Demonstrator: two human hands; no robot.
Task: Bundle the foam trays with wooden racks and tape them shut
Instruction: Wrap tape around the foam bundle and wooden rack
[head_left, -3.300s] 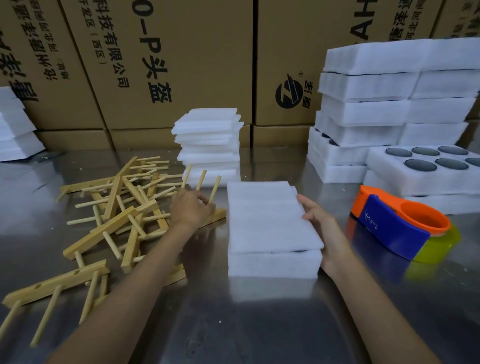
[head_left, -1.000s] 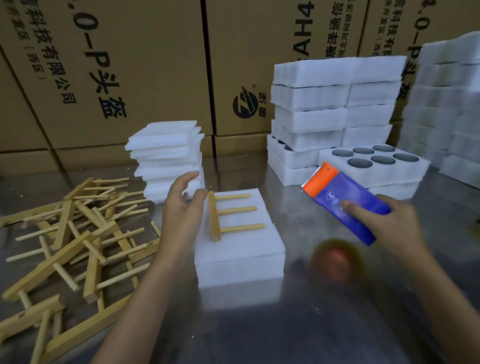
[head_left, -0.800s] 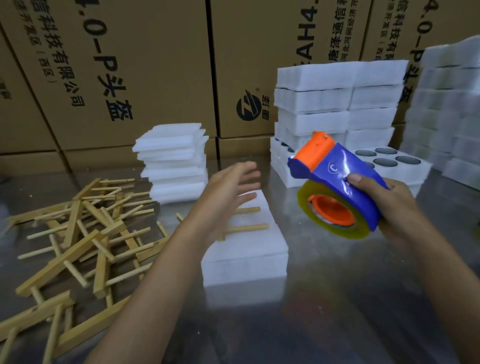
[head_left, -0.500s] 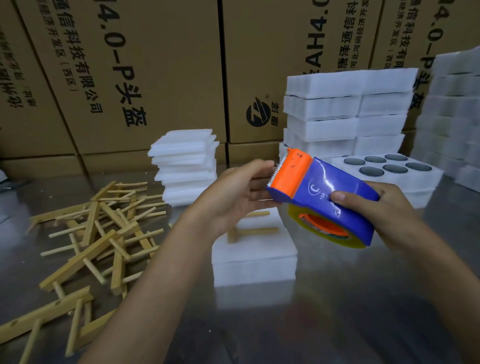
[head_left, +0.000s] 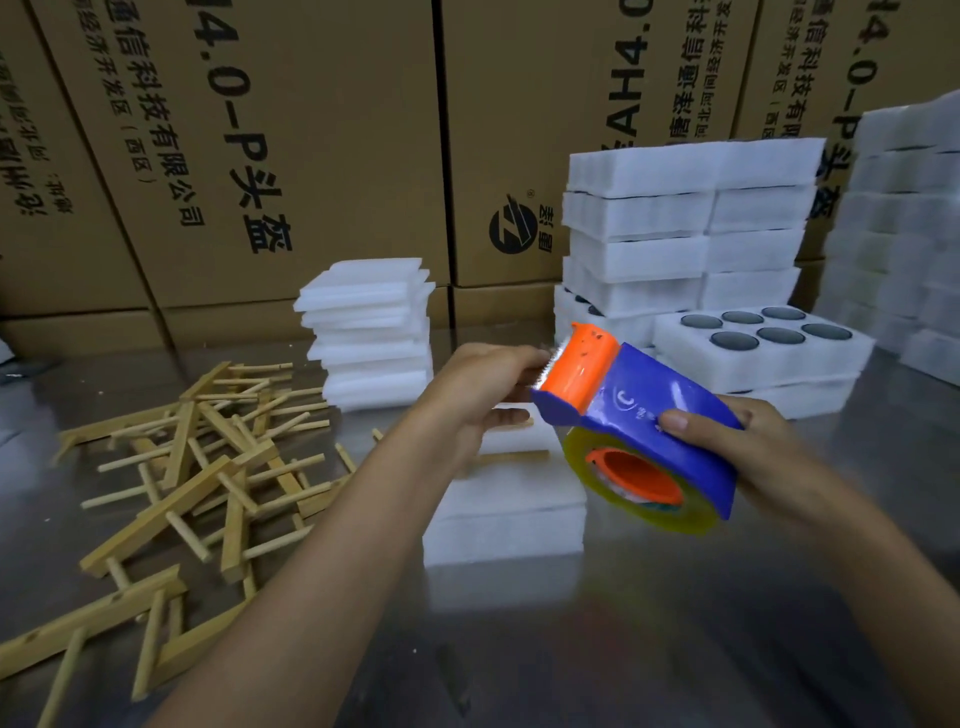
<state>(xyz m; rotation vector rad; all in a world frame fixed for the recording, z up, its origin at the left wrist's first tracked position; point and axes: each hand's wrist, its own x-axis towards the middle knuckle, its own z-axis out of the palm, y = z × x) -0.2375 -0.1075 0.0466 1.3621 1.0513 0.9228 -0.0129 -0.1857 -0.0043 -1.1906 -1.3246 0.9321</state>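
Fingers (head_left: 675, 420) of right hand (head_left: 753, 457) are wrapped around tape dispenser (head_left: 644, 415). Left hand (head_left: 467, 400) is pinched at its orange cutter end. Foam tray bundle (head_left: 504, 514), wooden rack (head_left: 511, 457) on top, is seen on table (head_left: 519, 649) beneath.

Tape dispenser (head_left: 649, 415): blue body, orange cutter head and orange core; tape roll (head_left: 639, 499) translucent yellow. Foam trays (head_left: 504, 514) white; those at right (head_left: 758, 348) white with dark grey round recesses. Wooden racks (head_left: 208, 467) pale tan. Cardboard boxes (head_left: 311, 156) brown, black printed characters. Desk (head_left: 571, 649) grey, reflective.
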